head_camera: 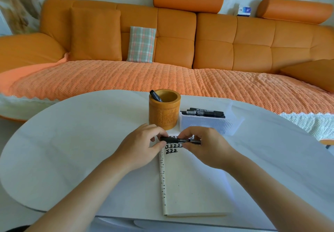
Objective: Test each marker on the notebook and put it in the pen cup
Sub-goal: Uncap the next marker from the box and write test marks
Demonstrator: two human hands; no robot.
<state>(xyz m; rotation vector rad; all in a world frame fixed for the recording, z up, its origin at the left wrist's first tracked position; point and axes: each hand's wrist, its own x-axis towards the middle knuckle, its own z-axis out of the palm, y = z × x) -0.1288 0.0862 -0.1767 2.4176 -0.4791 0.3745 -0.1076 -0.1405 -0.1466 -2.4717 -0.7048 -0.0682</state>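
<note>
While both hands [142, 142] clamp one marker [178, 140] | cup [163, 113]: one | tray [206, 124]: several

White table [75, 141]: notebook [191, 186], pen cup [163, 112], clear marker tray [207, 123].

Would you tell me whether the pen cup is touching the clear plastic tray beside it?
Apart. The head view shows a strip of white table between the pen cup and the clear plastic tray.

Loads of bare table [75, 141] on the left, wide open. Far side's tighter: pen cup [164, 109] and clear tray [207, 123] stand side by side with a narrow gap, just beyond the notebook [189, 186].
</note>
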